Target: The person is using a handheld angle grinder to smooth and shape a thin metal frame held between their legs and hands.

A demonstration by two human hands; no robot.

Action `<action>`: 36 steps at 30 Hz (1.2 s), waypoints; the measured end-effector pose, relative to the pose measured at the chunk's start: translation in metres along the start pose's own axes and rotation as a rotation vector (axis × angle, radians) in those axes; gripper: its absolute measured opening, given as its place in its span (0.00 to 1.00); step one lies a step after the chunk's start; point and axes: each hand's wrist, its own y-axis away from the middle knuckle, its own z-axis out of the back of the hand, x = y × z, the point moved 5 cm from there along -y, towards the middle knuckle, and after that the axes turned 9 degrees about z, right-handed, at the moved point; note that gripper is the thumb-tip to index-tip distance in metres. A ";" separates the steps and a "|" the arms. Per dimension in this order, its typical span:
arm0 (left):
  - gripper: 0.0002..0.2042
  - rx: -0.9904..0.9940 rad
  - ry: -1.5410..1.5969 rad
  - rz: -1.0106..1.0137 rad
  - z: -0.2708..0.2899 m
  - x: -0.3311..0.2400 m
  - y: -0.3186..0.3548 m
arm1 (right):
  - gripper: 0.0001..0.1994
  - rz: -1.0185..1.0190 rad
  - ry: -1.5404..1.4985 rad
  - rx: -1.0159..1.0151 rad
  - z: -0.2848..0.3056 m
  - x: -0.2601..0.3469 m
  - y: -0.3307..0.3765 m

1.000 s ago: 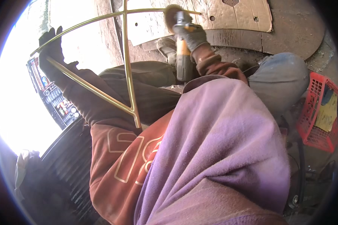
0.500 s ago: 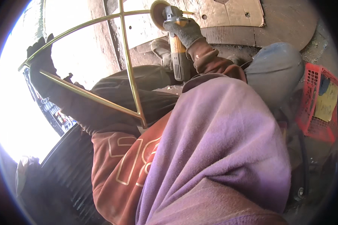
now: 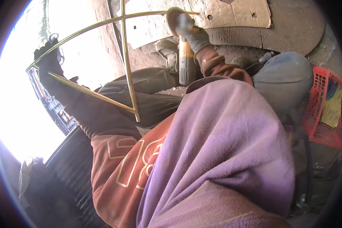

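A gold-coloured metal frame [image 3: 127, 57] of thin bars, with a long curved bar crossed by another, spans the upper left. My left hand [image 3: 45, 55], in a dark glove, grips its far left corner, the fingers showing above the bar; glare and shadow hide detail there. My right hand [image 3: 197, 39], in a grey glove, is wrapped round the head end of a yellow and grey angle grinder [image 3: 186, 62]. The grinder's body hangs down toward me. Its round brown disc [image 3: 174, 22] meets the curved bar near the bar's right end; the grinder's head looks smeared.
Cardboard [image 3: 235, 17] with holes lies over boards at the top. A red plastic crate [image 3: 316, 104] holding a yellow piece stands on the right. My bent knee [image 3: 283, 74] is beside it. A dark ridged surface [image 3: 70, 167] lies lower left.
The grinder and my right hand have shifted right along the curved bar. My left hand and the frame sit slightly further right and lower in the picture; the whole view has shifted a little too.
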 end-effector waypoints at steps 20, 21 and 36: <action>0.19 -0.003 -0.063 -0.061 -0.014 0.016 0.032 | 0.17 -0.012 0.178 0.050 -0.027 -0.002 0.015; 0.18 -0.006 -0.065 -0.065 -0.013 0.017 0.033 | 0.17 -0.077 0.162 0.040 -0.016 -0.002 0.016; 0.18 0.000 -0.098 -0.097 -0.013 0.026 0.035 | 0.19 0.128 0.188 -0.024 -0.012 -0.020 0.003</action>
